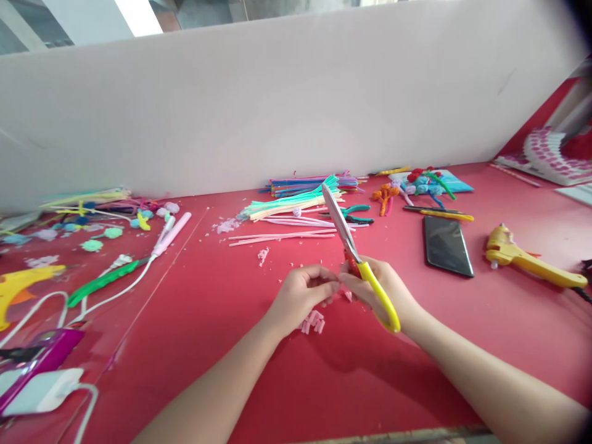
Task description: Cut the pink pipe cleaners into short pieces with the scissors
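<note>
On the flat red table, short pink fuzzy bits are found near the bare left hand. Farther back, thin fuzzy mint sticks are laid before the tall white wall. At the right, a flat black phone is set left of a yellow plastic glue gun.

The right hand seemingly hides part of the scissors.

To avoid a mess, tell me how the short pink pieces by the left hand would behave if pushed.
The pink pieces look small and short, so probably light. Lying loose on the smooth-looking table, they would likely scatter.
</note>
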Demonstrator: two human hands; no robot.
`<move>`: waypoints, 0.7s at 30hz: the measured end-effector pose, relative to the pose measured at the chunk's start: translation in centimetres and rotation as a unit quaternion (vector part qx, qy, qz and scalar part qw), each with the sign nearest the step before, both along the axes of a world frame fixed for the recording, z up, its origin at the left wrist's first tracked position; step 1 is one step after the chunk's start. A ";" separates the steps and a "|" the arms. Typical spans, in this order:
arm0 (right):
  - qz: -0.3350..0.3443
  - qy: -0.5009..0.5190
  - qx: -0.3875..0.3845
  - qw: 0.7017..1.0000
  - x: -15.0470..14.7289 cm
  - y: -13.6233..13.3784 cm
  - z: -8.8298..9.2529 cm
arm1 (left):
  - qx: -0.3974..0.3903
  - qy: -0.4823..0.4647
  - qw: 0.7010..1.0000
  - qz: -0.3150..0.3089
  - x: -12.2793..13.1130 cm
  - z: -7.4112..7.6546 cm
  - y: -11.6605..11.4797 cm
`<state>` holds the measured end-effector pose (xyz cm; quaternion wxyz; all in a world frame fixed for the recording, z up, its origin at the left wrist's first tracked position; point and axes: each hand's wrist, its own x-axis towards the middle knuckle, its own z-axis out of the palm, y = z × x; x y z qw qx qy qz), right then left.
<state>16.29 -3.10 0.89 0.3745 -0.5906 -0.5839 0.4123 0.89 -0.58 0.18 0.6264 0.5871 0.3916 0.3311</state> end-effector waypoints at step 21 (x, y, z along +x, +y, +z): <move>0.007 -0.321 0.077 0.944 0.5 0.0 -0.4 | 0.007 -0.168 0.962 0.217 -0.8 0.0 1.3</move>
